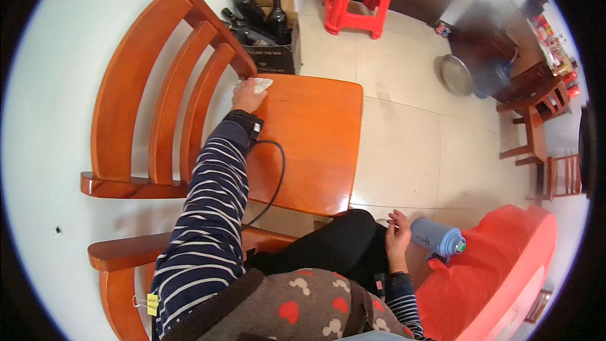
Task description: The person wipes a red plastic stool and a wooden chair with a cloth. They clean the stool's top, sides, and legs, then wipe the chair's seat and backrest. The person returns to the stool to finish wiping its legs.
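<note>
My left hand (248,97) presses a whitish cloth (262,85) onto the wooden chair's seat (310,137), at the rear corner where seat and backrest meet. The chair's slatted backrest (163,99) rises on the left, close to the white wall. A black cable (283,166) loops from the band at my left wrist across the seat. Beside my right knee, my right hand (398,236) is raised with its fingers apart and nothing in it. A blue water jug (438,237) lies on its side just right of that hand.
Behind the chair stands a cardboard box (272,59) of dark glass bottles (278,19). A red plastic stool (357,2) is at the far side. A red-covered table (478,265) borders my right. Below left is another wooden chair (128,255); further chairs (535,128) stand far right.
</note>
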A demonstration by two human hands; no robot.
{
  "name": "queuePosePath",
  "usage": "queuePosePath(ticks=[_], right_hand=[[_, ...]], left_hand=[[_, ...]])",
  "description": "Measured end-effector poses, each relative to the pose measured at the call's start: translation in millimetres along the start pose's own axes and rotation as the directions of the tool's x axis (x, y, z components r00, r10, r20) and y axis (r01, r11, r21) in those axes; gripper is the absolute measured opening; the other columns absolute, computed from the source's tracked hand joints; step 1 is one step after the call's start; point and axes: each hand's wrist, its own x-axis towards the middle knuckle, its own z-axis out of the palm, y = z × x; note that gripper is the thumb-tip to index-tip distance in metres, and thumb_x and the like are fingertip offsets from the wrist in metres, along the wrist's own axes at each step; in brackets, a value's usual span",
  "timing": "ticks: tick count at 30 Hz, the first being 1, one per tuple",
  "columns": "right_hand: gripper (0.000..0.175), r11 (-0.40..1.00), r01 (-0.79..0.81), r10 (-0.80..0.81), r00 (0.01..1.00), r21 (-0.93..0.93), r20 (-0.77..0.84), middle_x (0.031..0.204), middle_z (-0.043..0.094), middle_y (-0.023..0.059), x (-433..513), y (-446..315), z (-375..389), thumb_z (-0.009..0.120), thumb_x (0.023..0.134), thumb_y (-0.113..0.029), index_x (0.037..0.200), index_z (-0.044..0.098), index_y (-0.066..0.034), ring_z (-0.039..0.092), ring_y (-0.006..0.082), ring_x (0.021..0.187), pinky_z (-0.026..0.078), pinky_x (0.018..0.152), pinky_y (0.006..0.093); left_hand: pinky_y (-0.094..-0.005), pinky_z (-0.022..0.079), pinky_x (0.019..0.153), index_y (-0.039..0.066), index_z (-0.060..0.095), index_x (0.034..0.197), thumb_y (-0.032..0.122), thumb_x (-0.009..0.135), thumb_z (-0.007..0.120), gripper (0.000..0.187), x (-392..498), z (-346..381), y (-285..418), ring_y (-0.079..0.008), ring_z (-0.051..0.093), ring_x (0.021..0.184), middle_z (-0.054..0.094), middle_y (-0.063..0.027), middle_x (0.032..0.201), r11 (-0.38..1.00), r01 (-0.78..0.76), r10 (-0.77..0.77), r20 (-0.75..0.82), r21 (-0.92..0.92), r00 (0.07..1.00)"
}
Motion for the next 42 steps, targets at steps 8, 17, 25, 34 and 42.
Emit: queuePosePath(ticks=[8,17,25,34,42], right_hand=[[0.023,0.999,0.000,0.003,0.995,0.034,-0.097,0.129,0.072,0.0116,-2.1,27.3,-11.9,0.056,0.102,0.001,0.118,0.072,-0.0022,0.075,0.0188,0.094,0.058,0.077,0.0297],[0.025,1.000,0.010,-0.009,0.997,0.015,-0.079,0.140,0.065,0.0139,26.9,37.4,22.0,0.060,0.095,0.002,0.117,0.072,-0.0040,0.074,0.0212,0.092,0.060,0.074,0.0319],[0.024,0.979,0.040,-0.007,0.986,0.198,-0.164,0.137,0.066,0.0124,22.0,49.0,18.5,0.059,0.094,0.002,0.113,0.073,-0.0048,0.073,0.0187,0.086,0.060,0.072,0.0306],[0.018,1.000,0.004,-0.002,0.987,0.010,-0.160,0.130,0.070,0.0144,13.2,35.8,14.5,0.065,0.093,0.000,0.108,0.074,-0.0030,0.073,0.0227,0.089,0.061,0.074,0.0332],[0.016,0.998,-0.065,0.066,0.991,0.017,-0.118,0.126,0.071,0.0137,22.8,30.4,32.0,0.067,0.092,-0.003,0.107,0.074,-0.0042,0.074,0.0254,0.083,0.061,0.072,0.0344]], left_hand=[[-0.0563,0.049,0.095,0.010,0.060,0.128,0.041,0.087,0.078,0.055,-88.5,-5.9,-27.7,-0.0465,0.061,0.110,0.064,-0.0205,0.127,0.998,-0.012,0.018,-0.101,0.056,0.995],[-0.0627,0.045,0.101,0.007,0.054,0.137,0.037,0.091,0.075,0.059,-223.4,-11.9,4.6,-0.0558,0.049,0.125,0.048,-0.0316,0.142,0.982,0.164,-0.146,-0.173,0.096,0.974],[-0.0656,0.032,0.111,0.001,0.047,0.145,0.040,0.096,0.070,0.066,-287.0,-9.9,46.8,-0.0573,0.043,0.132,0.042,-0.0388,0.146,0.956,0.135,-0.134,-0.023,0.262,0.991],[-0.0626,0.034,0.113,-0.005,0.053,0.145,0.037,0.092,0.075,0.071,-210.5,12.0,22.5,-0.0537,0.045,0.132,0.048,-0.0315,0.148,0.953,0.184,-0.138,-0.194,0.241,0.971],[-0.0594,0.042,0.106,-0.004,0.052,0.142,0.039,0.094,0.072,0.068,-64.6,16.2,-5.8,-0.0526,0.055,0.120,0.056,-0.0285,0.137,0.974,0.030,-0.003,-0.118,0.225,0.993]])
